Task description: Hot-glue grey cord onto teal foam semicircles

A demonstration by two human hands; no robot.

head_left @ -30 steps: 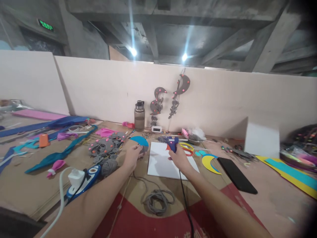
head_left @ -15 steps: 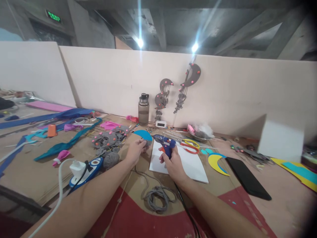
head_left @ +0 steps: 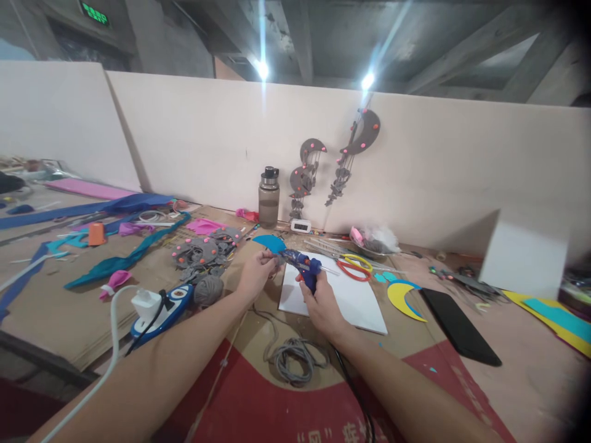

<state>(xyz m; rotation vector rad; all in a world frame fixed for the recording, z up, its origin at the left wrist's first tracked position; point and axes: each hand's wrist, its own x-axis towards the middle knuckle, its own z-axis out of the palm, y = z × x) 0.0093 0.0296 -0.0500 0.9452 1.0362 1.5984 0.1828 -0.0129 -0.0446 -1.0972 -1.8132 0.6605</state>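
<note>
My right hand (head_left: 321,301) is wrapped round the handle of a blue hot glue gun (head_left: 305,266), whose nozzle points left. A clear glue stick (head_left: 330,270) juts from its back end. Between the fingers of my left hand (head_left: 258,271) is a blue felt piece (head_left: 270,243) with a curved edge, along with something grey that my fingers partly hide. The nozzle is at the grey part beside my left fingertips; whether it touches cannot be made out. Under the glue gun lies a white sheet (head_left: 355,307), and nearer me a coil of grey cord (head_left: 293,362).
Scissors with red and yellow handles (head_left: 354,267), a yellow crescent (head_left: 399,300) and a black phone (head_left: 459,326) lie to the right. Leftward are a grey yarn ball (head_left: 207,290) and a blue-white power strip (head_left: 161,314). A water bottle (head_left: 268,206) stands behind.
The glue gun has moved slightly left, its nozzle now at my left fingertips. The blue piece has tilted, and the clear glue stick shows behind the gun. The view has shifted slightly.
</note>
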